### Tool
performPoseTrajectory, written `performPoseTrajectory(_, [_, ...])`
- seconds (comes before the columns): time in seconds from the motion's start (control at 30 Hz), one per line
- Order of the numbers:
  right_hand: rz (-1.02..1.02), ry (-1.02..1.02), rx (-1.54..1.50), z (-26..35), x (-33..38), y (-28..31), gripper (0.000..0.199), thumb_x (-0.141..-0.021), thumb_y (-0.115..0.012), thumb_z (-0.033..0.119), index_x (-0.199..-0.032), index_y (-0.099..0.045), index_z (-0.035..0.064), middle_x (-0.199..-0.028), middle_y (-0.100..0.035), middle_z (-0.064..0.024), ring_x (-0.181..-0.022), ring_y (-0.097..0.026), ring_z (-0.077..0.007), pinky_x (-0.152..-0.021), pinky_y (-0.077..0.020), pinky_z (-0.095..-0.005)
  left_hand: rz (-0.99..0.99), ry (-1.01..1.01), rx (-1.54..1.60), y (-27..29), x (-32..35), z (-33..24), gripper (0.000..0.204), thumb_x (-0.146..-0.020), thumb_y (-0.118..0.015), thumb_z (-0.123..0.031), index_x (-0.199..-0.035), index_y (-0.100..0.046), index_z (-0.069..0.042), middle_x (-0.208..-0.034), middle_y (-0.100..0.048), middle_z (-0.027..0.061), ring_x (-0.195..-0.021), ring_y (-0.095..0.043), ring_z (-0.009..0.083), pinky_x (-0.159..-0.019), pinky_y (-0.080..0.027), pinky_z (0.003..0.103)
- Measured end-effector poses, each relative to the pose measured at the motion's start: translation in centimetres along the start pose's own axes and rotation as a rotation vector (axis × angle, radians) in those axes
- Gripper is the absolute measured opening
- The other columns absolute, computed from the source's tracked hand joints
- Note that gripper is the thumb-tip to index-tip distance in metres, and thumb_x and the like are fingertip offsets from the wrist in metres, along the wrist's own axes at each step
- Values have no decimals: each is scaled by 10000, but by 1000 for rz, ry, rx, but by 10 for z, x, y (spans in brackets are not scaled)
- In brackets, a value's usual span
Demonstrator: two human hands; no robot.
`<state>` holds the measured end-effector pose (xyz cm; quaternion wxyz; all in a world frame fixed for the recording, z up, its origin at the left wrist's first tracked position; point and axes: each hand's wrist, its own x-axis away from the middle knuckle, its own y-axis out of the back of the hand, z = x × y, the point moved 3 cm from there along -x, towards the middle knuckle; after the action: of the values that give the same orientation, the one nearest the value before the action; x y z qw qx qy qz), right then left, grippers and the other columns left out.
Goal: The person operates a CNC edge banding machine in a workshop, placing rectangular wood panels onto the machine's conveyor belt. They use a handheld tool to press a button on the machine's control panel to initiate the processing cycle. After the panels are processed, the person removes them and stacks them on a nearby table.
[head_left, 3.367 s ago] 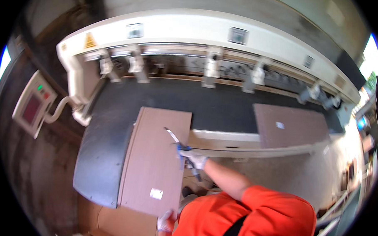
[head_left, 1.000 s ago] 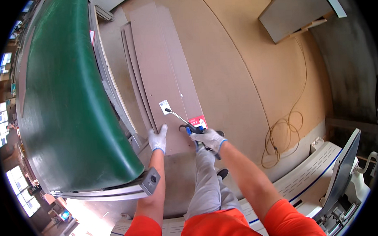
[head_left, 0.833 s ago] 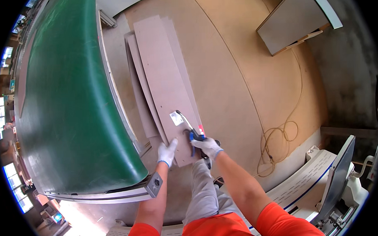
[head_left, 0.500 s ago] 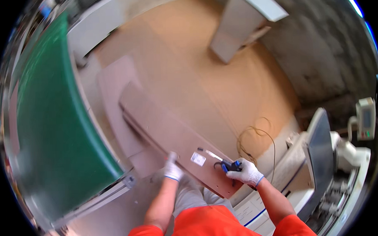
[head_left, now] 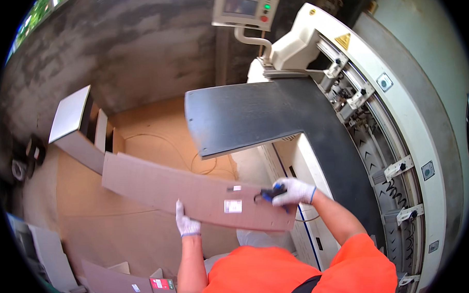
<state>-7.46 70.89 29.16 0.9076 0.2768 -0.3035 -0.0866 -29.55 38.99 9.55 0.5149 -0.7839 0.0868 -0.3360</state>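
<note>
A long brown board spans the space in front of me, with a white label and small marks near its right end. My left hand, in a white glove, grips the board's near edge, its thumb lying on top and its fingers hidden below. At the right end, my gloved right hand is closed around a black-and-blue hand tool with a curved black end. The tool is over the board's face; its exact kind does not show. Whether that hand also grips the board I cannot tell.
On my right stands a white machine with a dark worktop and a control screen on an arm. A grey-white cabinet-like piece stands far left. Another brown board lies low at left. A thin cable crosses the brown floor sheet.
My view has turned right toward the machine, and the board has swung round with me. Both hands keep their places on board and tool. The green-topped table has nearly left view.
</note>
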Motion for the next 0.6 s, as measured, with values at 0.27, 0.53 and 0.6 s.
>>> performPoseTrajectory(0.27, [-580,90,-677,-101,37,158,250,-858,-816,132,-1075,-721,52,-921,-665,34,-845,-586,-66,-745,-522,-281,-221,68,-109,-188,-151,187,583,-965,-711,-396,-1430,-559,-79,-1453,-581,107,-1326,-532,326,-1170,-394,536])
performPoseTrajectory(0.53, [-533,-81,-1186,-167,46,97,235,-902,-816,201,-1051,-727,42,-911,-698,-19,-785,-635,-98,-700,-515,-274,-138,442,-459,-216,-222,304,432,-986,-696,-406,-1234,-611,-63,-1195,-678,166,-1045,-676,331,-938,-561,544])
performPoseTrajectory(0.6, [-619,-50,-1312,-156,32,93,261,-931,-793,204,-1097,-710,20,-984,-716,-67,-823,-665,-128,-727,-530,-285,200,791,-748,-230,-218,307,310,-1010,-674,-369,-964,-620,-67,-895,-681,148,-784,-702,294,-695,-608,462])
